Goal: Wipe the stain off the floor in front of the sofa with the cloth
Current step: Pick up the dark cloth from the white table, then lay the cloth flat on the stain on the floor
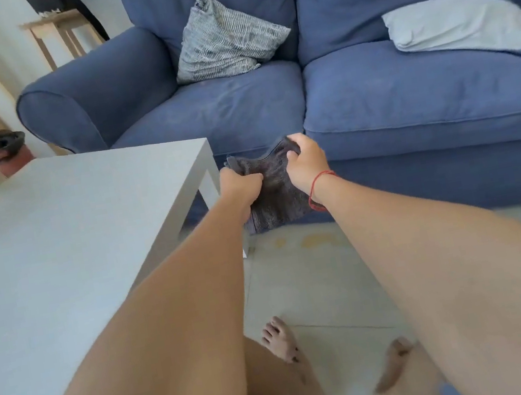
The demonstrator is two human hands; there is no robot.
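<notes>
A dark grey cloth (273, 191) hangs in the air in front of the blue sofa (410, 108), held by both hands. My left hand (239, 185) grips its left edge and my right hand (305, 163), with a red string at the wrist, grips its upper right part. Below the cloth, a yellowish stain (315, 240) lies on the pale tiled floor (321, 291), close to the sofa's base. The cloth is above the stain and does not touch the floor.
A white low table (52, 251) stands at the left, its corner close to my left hand. Two cushions (224, 38) (465, 25) lie on the sofa. My bare feet (289, 349) stand on the tiles. A pot (5, 151) sits far left.
</notes>
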